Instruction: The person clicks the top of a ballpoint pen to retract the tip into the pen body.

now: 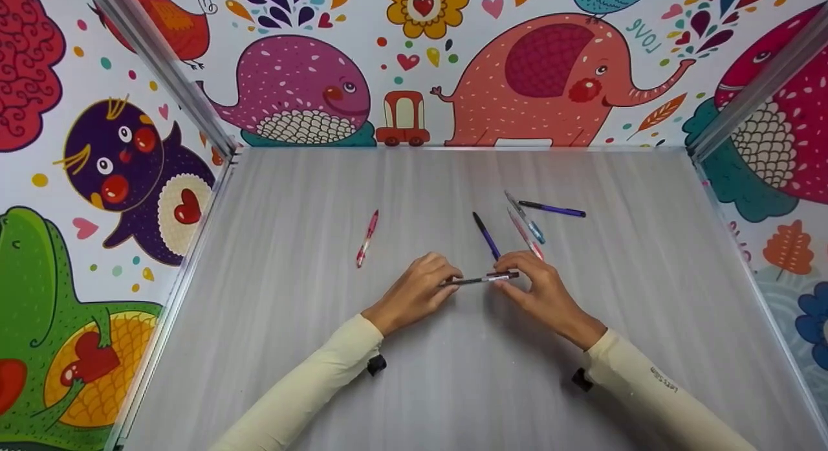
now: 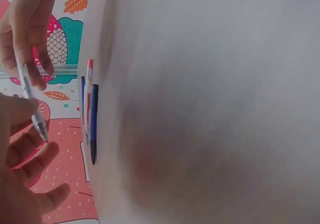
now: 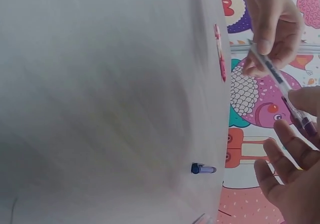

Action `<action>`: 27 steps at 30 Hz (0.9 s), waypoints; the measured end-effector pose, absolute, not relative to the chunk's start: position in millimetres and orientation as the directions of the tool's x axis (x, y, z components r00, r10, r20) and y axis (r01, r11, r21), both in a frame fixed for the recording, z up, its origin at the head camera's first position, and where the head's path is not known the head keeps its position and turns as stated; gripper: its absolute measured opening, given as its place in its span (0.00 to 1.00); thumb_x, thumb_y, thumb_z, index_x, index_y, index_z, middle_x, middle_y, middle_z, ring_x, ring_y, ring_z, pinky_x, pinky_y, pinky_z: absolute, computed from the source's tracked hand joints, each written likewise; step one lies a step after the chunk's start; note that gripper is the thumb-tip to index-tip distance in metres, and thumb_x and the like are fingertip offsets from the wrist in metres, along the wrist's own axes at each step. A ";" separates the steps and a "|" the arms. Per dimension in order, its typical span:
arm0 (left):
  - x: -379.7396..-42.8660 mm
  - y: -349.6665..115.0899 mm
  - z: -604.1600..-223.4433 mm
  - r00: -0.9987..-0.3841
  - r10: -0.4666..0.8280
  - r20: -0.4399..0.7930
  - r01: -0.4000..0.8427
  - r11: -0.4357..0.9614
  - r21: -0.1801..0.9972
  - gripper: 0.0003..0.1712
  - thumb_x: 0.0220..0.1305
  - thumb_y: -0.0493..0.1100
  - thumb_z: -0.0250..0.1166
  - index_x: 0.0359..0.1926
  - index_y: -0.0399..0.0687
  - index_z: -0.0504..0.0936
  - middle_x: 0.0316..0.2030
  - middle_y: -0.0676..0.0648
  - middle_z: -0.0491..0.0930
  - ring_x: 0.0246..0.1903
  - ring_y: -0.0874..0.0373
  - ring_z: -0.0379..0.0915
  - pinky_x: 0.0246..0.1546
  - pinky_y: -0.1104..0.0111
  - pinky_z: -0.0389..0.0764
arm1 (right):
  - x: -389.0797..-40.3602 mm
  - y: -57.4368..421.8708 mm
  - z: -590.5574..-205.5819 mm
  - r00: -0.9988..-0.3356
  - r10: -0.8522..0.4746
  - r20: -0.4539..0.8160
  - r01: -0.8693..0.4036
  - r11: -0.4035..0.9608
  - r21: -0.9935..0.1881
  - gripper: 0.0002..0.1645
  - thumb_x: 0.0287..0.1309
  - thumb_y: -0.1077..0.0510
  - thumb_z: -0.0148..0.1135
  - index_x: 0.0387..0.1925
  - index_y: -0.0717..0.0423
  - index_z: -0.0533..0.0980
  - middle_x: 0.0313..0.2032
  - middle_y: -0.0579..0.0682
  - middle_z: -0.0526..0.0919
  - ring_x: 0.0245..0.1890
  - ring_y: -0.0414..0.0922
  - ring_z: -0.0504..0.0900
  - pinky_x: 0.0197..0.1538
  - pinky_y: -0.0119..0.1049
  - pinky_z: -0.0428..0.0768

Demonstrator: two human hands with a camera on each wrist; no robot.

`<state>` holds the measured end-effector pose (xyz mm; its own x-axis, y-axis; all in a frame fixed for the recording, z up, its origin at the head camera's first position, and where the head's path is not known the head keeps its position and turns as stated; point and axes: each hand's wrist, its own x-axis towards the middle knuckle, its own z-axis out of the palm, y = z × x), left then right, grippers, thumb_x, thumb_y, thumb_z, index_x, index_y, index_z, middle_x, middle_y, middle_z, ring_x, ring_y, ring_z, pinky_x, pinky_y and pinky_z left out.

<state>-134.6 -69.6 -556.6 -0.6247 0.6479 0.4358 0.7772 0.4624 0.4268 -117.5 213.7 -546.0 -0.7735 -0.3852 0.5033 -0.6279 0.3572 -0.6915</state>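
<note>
Both hands hold one slim pen (image 1: pixel 475 281) level between them, raised over the table. My left hand (image 1: pixel 417 292) pinches its left end between thumb and fingers. At the other end, my right hand (image 1: pixel 543 296) pinches the dark purple end with thumb and index finger. The right wrist view shows a clear barrel (image 3: pixel 274 73) with that purple end (image 3: pixel 306 124) under the right thumb, its other fingers spread. Just beyond the right hand lies a blue pen (image 1: pixel 486 235) with a black end, beside a red-and-white pen (image 1: pixel 525 233).
A pinkish-red pen (image 1: pixel 367 239) lies alone toward the left on the grey table (image 1: pixel 291 244). A clear pen with a light blue end (image 1: pixel 530 223) and another blue pen (image 1: pixel 556 209) lie at the back right. Metal rails and printed panels (image 1: pixel 414 82) edge the table.
</note>
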 end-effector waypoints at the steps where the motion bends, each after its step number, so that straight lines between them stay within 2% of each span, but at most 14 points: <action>1: -133.6 -69.1 -557.3 -0.626 0.650 0.431 0.775 0.461 0.432 0.07 0.76 0.39 0.72 0.52 0.44 0.88 0.43 0.47 0.86 0.47 0.52 0.79 0.54 0.55 0.83 | -117.7 213.5 -545.7 -0.780 -0.382 0.495 -0.619 0.357 -0.700 0.21 0.54 0.75 0.81 0.47 0.58 0.86 0.51 0.53 0.89 0.52 0.53 0.86 0.58 0.25 0.78; 6: -128.3 -65.3 -561.0 -0.635 0.660 0.403 0.763 0.453 0.460 0.08 0.78 0.38 0.70 0.53 0.44 0.89 0.45 0.47 0.87 0.49 0.52 0.80 0.55 0.58 0.83 | -116.8 212.8 -542.9 -0.829 -0.367 0.421 -0.545 0.366 -0.754 0.18 0.57 0.72 0.81 0.47 0.57 0.86 0.52 0.50 0.90 0.51 0.50 0.87 0.58 0.24 0.78; 8: -125.7 -63.1 -561.7 -0.644 0.661 0.386 0.751 0.448 0.486 0.08 0.78 0.38 0.70 0.53 0.43 0.89 0.46 0.47 0.87 0.50 0.52 0.80 0.55 0.59 0.82 | -115.6 212.5 -541.0 -0.850 -0.361 0.383 -0.508 0.368 -0.779 0.18 0.59 0.70 0.81 0.48 0.55 0.87 0.52 0.49 0.90 0.51 0.48 0.87 0.58 0.28 0.80; 12: -118.8 -57.4 -560.5 -0.681 0.656 0.324 0.688 0.423 0.590 0.09 0.78 0.37 0.69 0.54 0.41 0.88 0.49 0.45 0.88 0.52 0.51 0.81 0.57 0.62 0.82 | -113.2 211.1 -537.3 -0.879 -0.345 0.328 -0.447 0.360 -0.819 0.19 0.61 0.69 0.80 0.51 0.52 0.87 0.53 0.48 0.90 0.51 0.44 0.87 0.59 0.35 0.83; 14: -114.7 -54.1 -559.0 -0.704 0.650 0.287 0.641 0.406 0.652 0.09 0.78 0.36 0.69 0.54 0.40 0.88 0.50 0.45 0.88 0.53 0.52 0.81 0.58 0.63 0.83 | -112.3 209.8 -535.2 -0.888 -0.339 0.311 -0.425 0.343 -0.838 0.18 0.62 0.69 0.79 0.51 0.53 0.86 0.53 0.48 0.90 0.51 0.44 0.87 0.60 0.34 0.83; 20: -104.9 -44.1 -554.5 -0.754 0.618 0.223 0.505 0.327 0.799 0.08 0.76 0.32 0.70 0.52 0.36 0.87 0.49 0.43 0.89 0.53 0.53 0.84 0.59 0.55 0.85 | -110.7 205.0 -527.4 -0.901 -0.332 0.281 -0.382 0.296 -0.875 0.14 0.67 0.65 0.77 0.51 0.51 0.86 0.51 0.49 0.89 0.52 0.49 0.88 0.63 0.32 0.82; 24: -99.9 -39.5 -551.4 -0.799 0.579 0.164 0.378 0.270 0.886 0.08 0.75 0.31 0.70 0.52 0.33 0.87 0.49 0.41 0.89 0.53 0.56 0.86 0.61 0.52 0.85 | -110.6 202.5 -522.8 -0.900 -0.327 0.287 -0.378 0.262 -0.888 0.11 0.70 0.66 0.74 0.52 0.60 0.85 0.50 0.54 0.89 0.52 0.48 0.88 0.62 0.35 0.83; 27: -96.8 -36.3 -549.2 -0.833 0.543 0.106 0.263 0.220 0.939 0.09 0.76 0.32 0.70 0.53 0.33 0.87 0.50 0.40 0.89 0.52 0.57 0.87 0.61 0.54 0.86 | -111.6 201.3 -520.8 -0.900 -0.323 0.292 -0.375 0.233 -0.897 0.11 0.71 0.67 0.72 0.53 0.65 0.84 0.50 0.59 0.89 0.51 0.48 0.88 0.60 0.35 0.85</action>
